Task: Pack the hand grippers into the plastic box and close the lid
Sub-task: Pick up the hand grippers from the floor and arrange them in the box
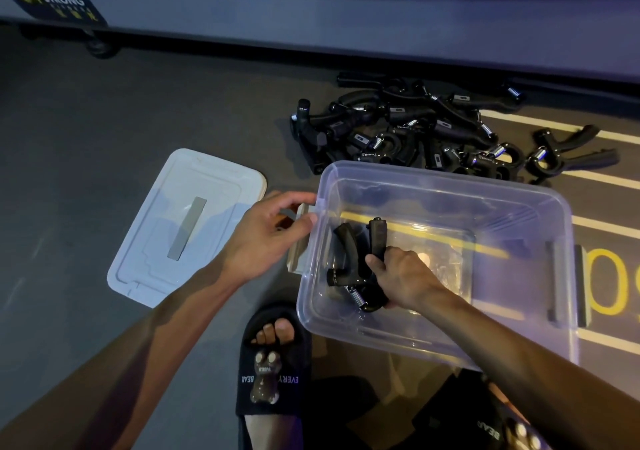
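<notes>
Right hand [403, 276] reaches down into plastic box [540, 203], fingers curled around 1 hand gripper [360, 266] at box bottom. Left hand [270, 234] pinches box's left latch [300, 238].

Clear plastic box [450, 342] open on floor, one black hand gripper [353, 266] inside at left end; white lid [221, 179] flat to its left; remaining grippers [433, 127] heaped behind box
</notes>
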`<state>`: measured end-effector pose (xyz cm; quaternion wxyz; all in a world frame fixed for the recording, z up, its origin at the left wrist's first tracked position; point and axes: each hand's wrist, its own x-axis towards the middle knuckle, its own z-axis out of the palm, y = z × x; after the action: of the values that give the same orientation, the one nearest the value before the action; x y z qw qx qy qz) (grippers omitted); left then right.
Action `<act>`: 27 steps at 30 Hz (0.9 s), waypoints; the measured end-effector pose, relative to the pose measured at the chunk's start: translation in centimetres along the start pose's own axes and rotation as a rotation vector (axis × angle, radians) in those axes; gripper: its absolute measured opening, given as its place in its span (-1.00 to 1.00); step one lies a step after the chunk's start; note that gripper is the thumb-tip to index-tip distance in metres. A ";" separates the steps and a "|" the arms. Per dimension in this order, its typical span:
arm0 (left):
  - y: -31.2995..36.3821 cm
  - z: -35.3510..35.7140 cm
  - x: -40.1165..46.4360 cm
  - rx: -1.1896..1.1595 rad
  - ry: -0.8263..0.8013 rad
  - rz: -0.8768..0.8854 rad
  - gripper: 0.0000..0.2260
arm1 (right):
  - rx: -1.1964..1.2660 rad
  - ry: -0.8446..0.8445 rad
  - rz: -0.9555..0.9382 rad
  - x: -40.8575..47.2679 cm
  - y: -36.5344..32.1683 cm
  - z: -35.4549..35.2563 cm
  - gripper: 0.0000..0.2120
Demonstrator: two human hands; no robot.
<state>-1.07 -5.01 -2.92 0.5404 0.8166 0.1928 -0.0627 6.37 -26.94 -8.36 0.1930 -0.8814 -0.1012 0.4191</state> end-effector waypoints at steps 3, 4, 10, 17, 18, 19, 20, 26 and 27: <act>0.0 0.0 0.1 -0.002 -0.008 0.006 -0.79 | -0.035 0.018 0.001 0.0 -0.2 0.3 -0.59; 0.0 -0.1 0.2 -0.002 -0.014 0.002 -0.79 | -0.061 0.028 -0.010 0.0 -0.3 0.3 -0.58; 1.1 -2.1 2.8 0.011 -0.055 -0.034 -0.85 | -0.113 0.027 -0.072 -0.1 0.4 -0.4 -0.55; 2.4 -2.5 11.0 0.673 0.065 0.163 -0.61 | -0.127 -0.009 -0.031 0.4 0.0 -2.8 -0.42; 2.6 -2.2 11.8 0.732 0.049 0.145 -0.59 | -0.159 0.019 -0.041 0.3 -0.1 -3.1 -0.40; 2.7 -1.9 12.5 0.795 0.034 0.127 -0.58 | -0.194 0.046 -0.051 0.2 0.0 -3.3 -0.38; 2.7 -1.6 13.0 0.865 0.017 0.115 -0.58 | -0.225 0.069 -0.064 0.1 0.0 -3.5 -0.37; 2.2 -1.7 14.2 0.994 0.061 0.115 -0.76 | -0.295 0.110 -0.087 -0.6 0.2 -4.4 -0.44; 2.1 -2.1 13.9 0.986 0.089 0.108 -0.78 | -0.291 0.128 -0.093 -0.6 0.1 -4.5 -0.47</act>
<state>12.29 -0.39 -4.55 0.0835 0.9857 0.1206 -0.0834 9.49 -28.42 -5.39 0.0887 -0.9193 -0.1890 0.3336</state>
